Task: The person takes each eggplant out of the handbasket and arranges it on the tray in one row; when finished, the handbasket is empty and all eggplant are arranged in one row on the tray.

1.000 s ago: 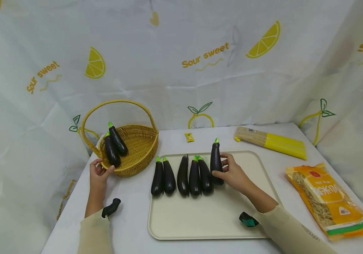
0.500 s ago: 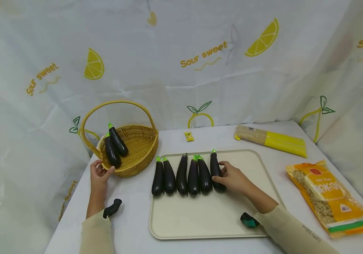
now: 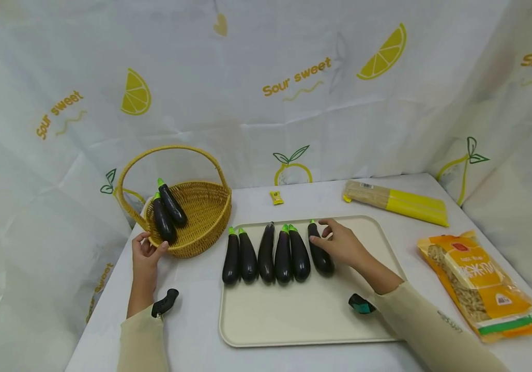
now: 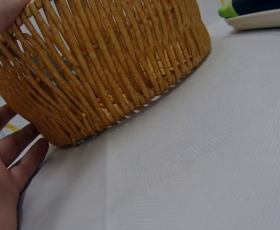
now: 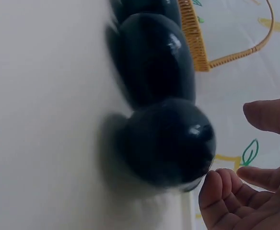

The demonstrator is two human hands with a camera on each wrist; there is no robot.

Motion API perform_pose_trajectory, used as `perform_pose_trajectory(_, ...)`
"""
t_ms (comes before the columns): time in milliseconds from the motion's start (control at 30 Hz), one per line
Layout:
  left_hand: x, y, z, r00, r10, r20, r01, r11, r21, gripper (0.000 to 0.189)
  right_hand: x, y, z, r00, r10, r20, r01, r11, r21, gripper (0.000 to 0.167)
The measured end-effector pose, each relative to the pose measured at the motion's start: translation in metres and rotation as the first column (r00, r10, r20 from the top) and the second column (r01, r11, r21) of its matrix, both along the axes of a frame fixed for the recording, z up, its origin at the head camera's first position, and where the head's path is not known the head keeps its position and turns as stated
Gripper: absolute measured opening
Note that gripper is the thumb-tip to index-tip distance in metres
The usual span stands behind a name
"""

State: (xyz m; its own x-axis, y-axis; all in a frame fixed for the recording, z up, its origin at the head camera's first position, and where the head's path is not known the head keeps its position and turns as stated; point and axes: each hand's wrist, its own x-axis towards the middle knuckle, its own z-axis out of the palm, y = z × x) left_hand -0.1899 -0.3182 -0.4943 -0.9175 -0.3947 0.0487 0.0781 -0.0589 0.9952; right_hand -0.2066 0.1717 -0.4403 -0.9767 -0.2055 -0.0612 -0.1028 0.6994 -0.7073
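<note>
My left hand [image 3: 145, 258] grips the near left rim of a wicker basket [image 3: 205, 235], thumb above and fingers around the outside. In the left wrist view the basket's woven side [image 4: 111, 62] fills the upper part. Two eggplants [image 3: 172, 206] with green stems lie inside the basket's left half. A row of several eggplants [image 3: 267, 256] lies along the far part of a cream tray [image 3: 289, 320]. By the rightmost eggplant [image 3: 322, 258], my right hand [image 3: 342, 243] hovers with thumb and fingers spread. In the right wrist view that eggplant [image 5: 171, 143] lies just beyond the fingers.
A small yellow packet [image 3: 276, 197] lies behind the tray. At the back right is a long pack of noodles [image 3: 396, 202] with a yellow end. An orange bag [image 3: 484, 284] lies right of the tray. A printed white cloth [image 3: 228, 103] hangs behind the table.
My right hand lowered the rightmost eggplant onto the tray, let it go and rose toward its stem end. The eggplant now lies tilted, its thick end rightward. My left hand stayed at the basket.
</note>
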Motion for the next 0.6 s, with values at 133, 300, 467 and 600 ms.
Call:
perform_pose_trajectory(133,0.0,0.001,-0.001,1.0,-0.005,-0.018,0.005,1.0,0.023,0.053,-0.012,-0.014,0.008,0.999,0.035,-0.031,-0.034,0.999,0.019,0.064)
perform_pose_trajectory(300,0.0,0.003,-0.001,1.0,-0.014,0.012,0.014,1.0,0.004,0.055,-0.02,-0.035,0.011,0.995,0.074,-0.061,-0.072,0.997,0.034,0.061)
perform_pose_trajectory(467,-0.001,0.0,0.001,1.0,-0.011,0.008,0.011,1.0,-0.006,0.054,-0.033,-0.083,0.023,0.981,0.176,-0.084,-0.175,0.984,0.012,0.057)
perform_pose_trajectory(600,-0.001,-0.001,0.0,1.0,0.0,0.008,0.0,1.0,0.002,0.054,-0.044,-0.134,0.035,0.957,0.278,-0.084,-0.278,0.961,0.011,0.055)
